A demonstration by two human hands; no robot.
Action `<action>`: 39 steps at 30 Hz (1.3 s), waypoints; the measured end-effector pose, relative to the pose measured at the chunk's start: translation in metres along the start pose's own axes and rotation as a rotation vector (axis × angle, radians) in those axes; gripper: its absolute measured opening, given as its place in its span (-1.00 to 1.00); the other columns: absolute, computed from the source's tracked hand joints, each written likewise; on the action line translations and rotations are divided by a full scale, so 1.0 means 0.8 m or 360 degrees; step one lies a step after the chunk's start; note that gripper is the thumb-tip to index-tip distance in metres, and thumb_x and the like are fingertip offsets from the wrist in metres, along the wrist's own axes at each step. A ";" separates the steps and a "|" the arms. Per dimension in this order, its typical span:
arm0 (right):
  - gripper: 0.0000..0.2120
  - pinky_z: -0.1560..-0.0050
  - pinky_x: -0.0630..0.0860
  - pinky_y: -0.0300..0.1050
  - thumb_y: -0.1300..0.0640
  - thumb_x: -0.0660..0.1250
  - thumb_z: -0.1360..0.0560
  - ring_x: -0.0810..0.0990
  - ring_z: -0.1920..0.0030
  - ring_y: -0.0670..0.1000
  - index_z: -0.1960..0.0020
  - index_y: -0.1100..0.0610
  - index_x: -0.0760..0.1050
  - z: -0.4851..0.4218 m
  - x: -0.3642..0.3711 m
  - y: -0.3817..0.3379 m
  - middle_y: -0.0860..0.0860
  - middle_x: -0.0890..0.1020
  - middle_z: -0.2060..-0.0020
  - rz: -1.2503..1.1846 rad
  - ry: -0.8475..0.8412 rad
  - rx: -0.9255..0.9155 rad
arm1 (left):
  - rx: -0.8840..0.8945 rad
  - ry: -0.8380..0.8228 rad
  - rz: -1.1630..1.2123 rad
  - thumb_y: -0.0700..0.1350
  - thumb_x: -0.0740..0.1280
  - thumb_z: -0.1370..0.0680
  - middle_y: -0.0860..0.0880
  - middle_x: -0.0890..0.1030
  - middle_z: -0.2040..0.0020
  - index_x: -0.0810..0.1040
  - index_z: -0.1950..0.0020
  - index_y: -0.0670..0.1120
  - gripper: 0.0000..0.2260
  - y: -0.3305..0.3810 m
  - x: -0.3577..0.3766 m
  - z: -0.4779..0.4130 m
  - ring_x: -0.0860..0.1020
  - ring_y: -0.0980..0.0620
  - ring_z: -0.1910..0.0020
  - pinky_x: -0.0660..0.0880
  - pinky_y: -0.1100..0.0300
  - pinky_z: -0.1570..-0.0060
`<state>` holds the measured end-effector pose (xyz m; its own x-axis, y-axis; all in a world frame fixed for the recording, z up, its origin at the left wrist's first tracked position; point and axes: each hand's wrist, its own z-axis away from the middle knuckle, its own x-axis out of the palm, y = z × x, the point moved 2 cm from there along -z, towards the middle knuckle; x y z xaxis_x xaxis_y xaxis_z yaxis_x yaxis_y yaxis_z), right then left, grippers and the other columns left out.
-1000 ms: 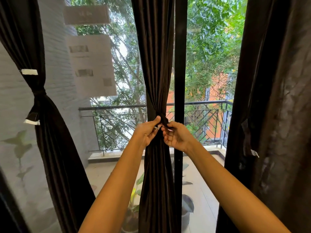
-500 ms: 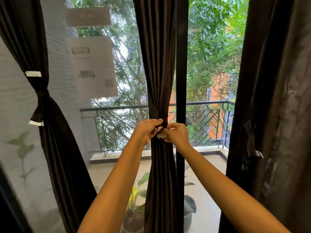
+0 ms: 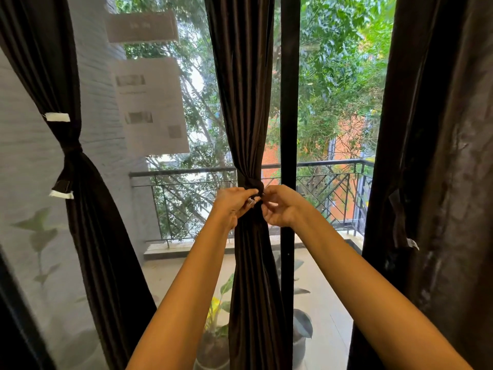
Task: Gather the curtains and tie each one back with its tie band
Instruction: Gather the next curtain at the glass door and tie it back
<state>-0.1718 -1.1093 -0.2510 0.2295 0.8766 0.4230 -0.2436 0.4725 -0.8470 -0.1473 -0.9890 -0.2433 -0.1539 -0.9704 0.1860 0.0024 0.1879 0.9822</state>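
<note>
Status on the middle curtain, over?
Hands: left hand and right hand both pinch the band. The middle curtain is gathered, knot in progress. Also: left curtain tied, right curtain loose. Nothing in the way.

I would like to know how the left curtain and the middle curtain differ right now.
The left curtain is cinched by the left tie band with no hand on it; the middle curtain has the left hand and right hand pinching the middle tie band. The left curtain leans on a slant; the middle curtain hangs straight down. Both are dark brown and gathered at the waist.
</note>
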 end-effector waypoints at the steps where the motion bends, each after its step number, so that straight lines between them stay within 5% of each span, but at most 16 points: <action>1: -0.84 0.32 0.39 -0.28 0.12 0.32 -0.46 0.38 0.31 -0.06 0.23 0.20 0.48 0.002 0.002 -0.001 0.05 0.44 0.23 -0.0098 -0.0040 0.0100 | 0.0030 0.0013 -0.0019 -0.29 0.41 -0.47 -0.07 0.58 0.46 0.50 0.25 -0.21 -0.86 -0.002 -0.002 0.000 0.54 0.13 0.52 0.51 0.37 0.45; 5: -0.73 0.21 0.33 -0.34 0.04 0.42 -0.42 0.41 0.27 -0.05 0.19 0.26 0.52 0.019 0.020 -0.004 0.05 0.52 0.24 -0.0373 -0.0149 0.0198 | 0.0081 -0.0021 -0.0058 -0.26 0.43 -0.47 -0.13 0.59 0.30 0.55 0.19 -0.25 -0.91 -0.007 -0.006 0.004 0.57 0.04 0.35 0.57 0.23 0.18; 9: -0.68 -0.24 0.41 -0.23 0.01 0.48 -0.34 0.52 0.05 0.03 0.27 0.29 0.54 0.022 0.032 -0.006 0.11 0.58 0.21 -0.0625 -0.0196 0.0256 | 0.0071 -0.0064 0.0048 -0.27 0.40 -0.49 -0.10 0.62 0.32 0.55 0.16 -0.27 -0.92 -0.014 -0.002 0.011 0.59 0.05 0.34 0.58 0.27 0.28; 15: -0.60 -0.15 0.41 -0.06 -0.19 0.41 -0.35 0.55 0.12 0.07 0.17 0.18 0.59 0.017 0.032 -0.004 0.07 0.61 0.22 -0.0357 -0.0352 0.0102 | 0.0220 -0.0020 -0.0035 -0.29 0.38 -0.51 -0.14 0.57 0.33 0.51 0.29 -0.22 -0.83 -0.027 0.000 0.016 0.54 0.00 0.39 0.50 0.24 0.41; 21: -0.88 0.37 0.45 -0.14 0.15 0.34 -0.47 0.49 0.29 0.00 0.20 0.17 0.46 0.025 0.016 -0.005 0.07 0.49 0.26 0.0228 -0.0151 -0.0070 | 0.0375 0.0110 -0.0019 -0.26 0.38 -0.51 -0.17 0.58 0.26 0.53 0.20 -0.21 -0.90 -0.043 -0.002 0.020 0.57 -0.07 0.28 0.56 0.24 0.30; 26: -0.81 0.41 0.46 -0.23 0.09 0.31 -0.48 0.56 0.34 0.03 0.20 0.19 0.38 0.034 0.010 -0.032 0.07 0.52 0.33 0.1071 0.0230 -0.0559 | 0.0413 0.0179 0.0067 -0.23 0.43 -0.48 -0.18 0.64 0.18 0.52 0.10 -0.14 -0.90 -0.050 0.000 0.022 0.63 -0.09 0.20 0.60 0.18 0.23; 29: -0.72 0.40 0.32 -0.26 -0.02 0.26 -0.51 0.46 0.47 -0.05 0.26 0.15 0.42 0.042 0.011 -0.045 0.03 0.51 0.42 0.1402 0.0179 -0.0524 | 0.0421 0.0185 0.0022 -0.20 0.45 -0.47 -0.21 0.65 0.09 0.52 0.07 -0.14 -0.88 -0.054 0.001 0.019 0.64 -0.15 0.11 0.59 0.10 0.13; 32: -0.61 0.40 0.27 -0.23 -0.13 0.25 -0.53 0.36 0.48 -0.05 0.29 0.15 0.44 0.038 0.019 -0.048 0.03 0.51 0.45 0.1524 0.0134 -0.0547 | 0.0419 0.0139 -0.0023 -0.22 0.42 -0.49 -0.23 0.64 0.04 0.51 0.01 -0.16 -0.87 -0.051 0.001 0.021 0.64 -0.15 0.07 0.59 0.11 0.09; 34: -0.66 0.47 0.21 -0.28 0.01 0.20 -0.58 0.31 0.55 -0.09 0.31 0.15 0.42 0.032 0.022 -0.047 -0.01 0.45 0.56 0.1525 0.0131 -0.0485 | 0.0408 0.0116 -0.0030 -0.25 0.40 -0.50 -0.24 0.64 0.03 0.49 -0.04 -0.17 -0.84 -0.050 -0.001 0.022 0.63 -0.15 0.08 0.58 0.14 0.13; 39: -0.64 0.66 0.05 -0.40 0.19 0.07 -0.59 0.22 0.73 -0.19 0.38 0.09 0.31 0.027 0.030 -0.049 -0.12 0.32 0.72 0.0923 -0.0020 -0.0208 | 0.0670 0.0305 -0.0337 -0.25 0.39 -0.50 -0.16 0.63 0.21 0.28 -0.14 -0.07 -0.66 -0.046 -0.002 0.031 0.63 -0.08 0.27 0.57 0.13 0.23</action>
<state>-0.1769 -1.1051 -0.2007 0.0822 0.9897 -0.1176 -0.2080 -0.0984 -0.9732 -0.1719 -0.9905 -0.2808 0.0762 -0.9968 0.0245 -0.4136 -0.0092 0.9104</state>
